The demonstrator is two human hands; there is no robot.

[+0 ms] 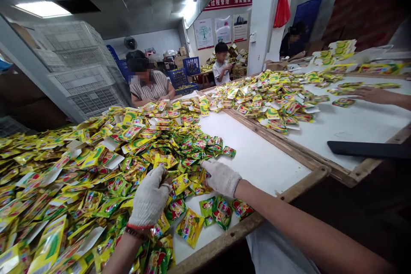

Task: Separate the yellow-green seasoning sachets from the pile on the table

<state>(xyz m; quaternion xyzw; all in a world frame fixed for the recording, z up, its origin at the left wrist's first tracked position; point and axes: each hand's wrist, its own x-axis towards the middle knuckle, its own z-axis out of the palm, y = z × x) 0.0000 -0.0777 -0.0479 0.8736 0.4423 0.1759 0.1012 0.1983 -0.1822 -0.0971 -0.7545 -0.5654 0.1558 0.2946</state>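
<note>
Wood-rimmed white surface (257,158) carries heaped yellow-green sachets (96,158). Gloved left hand (149,199) has its fingers in the pile, grip unclear. Gloved right hand (221,177) lies flat and open on the pile's edge. Blue crates (192,65) stand behind.

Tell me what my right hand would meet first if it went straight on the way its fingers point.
Probably the heap of yellow and green packets: the right hand points left into its near edge, seemingly touching.

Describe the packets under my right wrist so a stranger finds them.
Start at the heap of yellow packets on the white table. At its near edge is the gloved right hand; under that wrist lie green packets, flat on bare white, clear of the heap.
</note>
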